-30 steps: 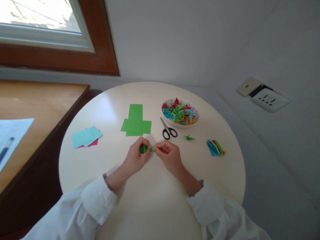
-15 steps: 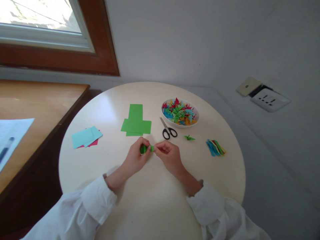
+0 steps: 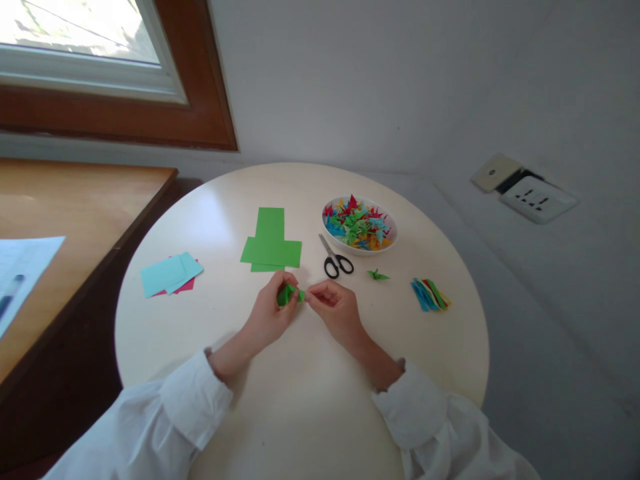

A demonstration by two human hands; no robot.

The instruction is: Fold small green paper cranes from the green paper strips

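A small folded piece of green paper (image 3: pixel 286 295) is held between my two hands above the middle of the round table. My left hand (image 3: pixel 270 305) is closed on its left part, with the thumb and fingers covering some of it. The fingertips of my right hand (image 3: pixel 336 305) pinch its right end. Just beyond my hands lie overlapping flat green paper sheets (image 3: pixel 271 233). Scissors (image 3: pixel 336 260) with black handles rest past my right hand, and a small green paper crane (image 3: pixel 379 275) sits to their right.
A white oval bowl (image 3: pixel 360 252) holds many coloured paper cranes at the back. Coloured paper strips (image 3: pixel 430 295) lie at the right, light blue and red sheets (image 3: pixel 167 275) at the left. A wooden desk (image 3: pixel 90 193) stands left of the round white table (image 3: pixel 300 413).
My fingers have shifted slightly on the green paper, and more of it shows between my left thumb and fingers. Everything else lies as before, with the view moved a little.
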